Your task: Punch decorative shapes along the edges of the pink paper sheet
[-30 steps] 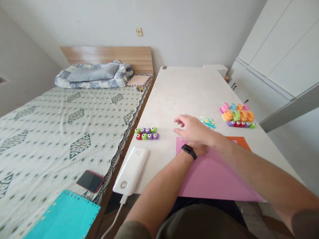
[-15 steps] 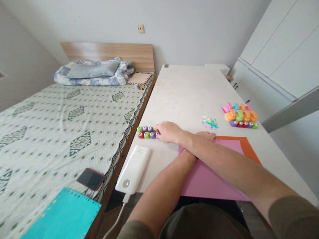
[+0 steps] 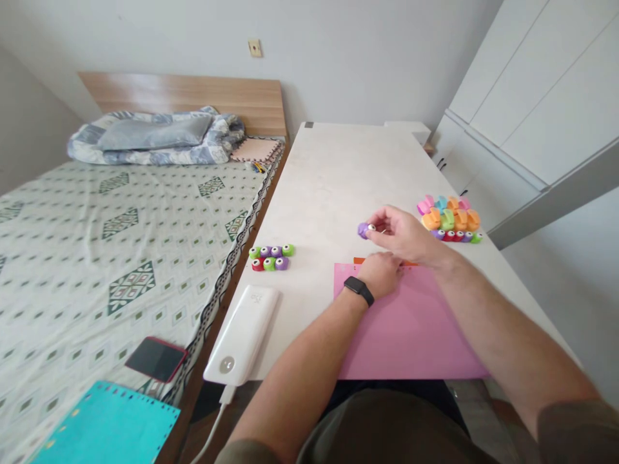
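Note:
My right hand (image 3: 403, 235) is closed, pinching a small purple craft punch (image 3: 363, 231) with a white top above the white table. Below it, my left hand (image 3: 382, 274), with a black watch (image 3: 358, 290) on the wrist, grips the far edge of a pink sheet of paper (image 3: 411, 328); its fingertips are partly hidden. Small holes show along that edge. A strip of orange paper (image 3: 358, 260) shows from under the pink sheet. To the left, small green, purple and red craft punches (image 3: 269, 263) stand in two rows.
Larger coloured punches (image 3: 452, 219) are grouped at the table's right, with small ones in front. A white power bank (image 3: 242, 335) with a cable lies at the left edge. A phone (image 3: 156, 359) and a turquoise punched sheet (image 3: 104, 425) lie on the bed (image 3: 178, 245).
My right hand has lifted a purple punch from the left rows and carried it right, uncrossing my arms. The pink sheet now covers more of the orange one. The camera view has shifted slightly.

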{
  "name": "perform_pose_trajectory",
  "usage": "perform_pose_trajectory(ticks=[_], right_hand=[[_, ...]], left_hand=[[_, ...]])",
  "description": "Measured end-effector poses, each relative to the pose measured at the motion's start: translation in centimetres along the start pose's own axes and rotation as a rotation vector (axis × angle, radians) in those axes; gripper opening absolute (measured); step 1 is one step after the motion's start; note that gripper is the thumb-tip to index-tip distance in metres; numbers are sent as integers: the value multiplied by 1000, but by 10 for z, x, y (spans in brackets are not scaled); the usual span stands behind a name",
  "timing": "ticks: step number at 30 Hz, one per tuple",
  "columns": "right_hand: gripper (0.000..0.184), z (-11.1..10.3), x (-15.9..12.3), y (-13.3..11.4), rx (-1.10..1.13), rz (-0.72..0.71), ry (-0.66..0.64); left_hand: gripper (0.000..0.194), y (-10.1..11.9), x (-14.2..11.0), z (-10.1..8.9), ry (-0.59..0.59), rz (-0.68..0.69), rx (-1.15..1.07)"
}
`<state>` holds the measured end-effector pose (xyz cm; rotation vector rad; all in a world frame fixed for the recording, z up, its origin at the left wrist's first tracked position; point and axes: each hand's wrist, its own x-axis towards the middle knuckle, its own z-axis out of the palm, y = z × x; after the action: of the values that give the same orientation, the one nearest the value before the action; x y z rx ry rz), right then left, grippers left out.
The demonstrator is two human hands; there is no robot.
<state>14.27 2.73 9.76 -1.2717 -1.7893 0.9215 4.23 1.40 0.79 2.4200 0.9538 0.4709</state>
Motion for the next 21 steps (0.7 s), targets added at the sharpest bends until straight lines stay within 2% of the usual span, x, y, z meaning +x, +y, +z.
perform_pose_trajectory(ticks=[2, 5, 8, 11, 16, 21], right_hand=[[35, -32, -15, 20, 115, 63, 35], [56, -70, -39, 52, 149, 137, 74], [53, -94, -56, 76, 83, 211, 0], [46, -102, -64, 87, -49, 232, -77], [41, -100, -63, 89, -277, 128, -219], [44, -97, -62, 91, -303, 135, -244]], left_hand=[[20, 0, 1, -2, -7, 10, 29], [21, 1, 1, -6, -12, 16, 43], [21, 1, 2, -7, -3, 19, 26], [19, 0, 3, -6, 24, 36, -5], [19, -5, 3, -3, 77, 60, -37], [16, -8, 4, -2, 104, 41, -47]])
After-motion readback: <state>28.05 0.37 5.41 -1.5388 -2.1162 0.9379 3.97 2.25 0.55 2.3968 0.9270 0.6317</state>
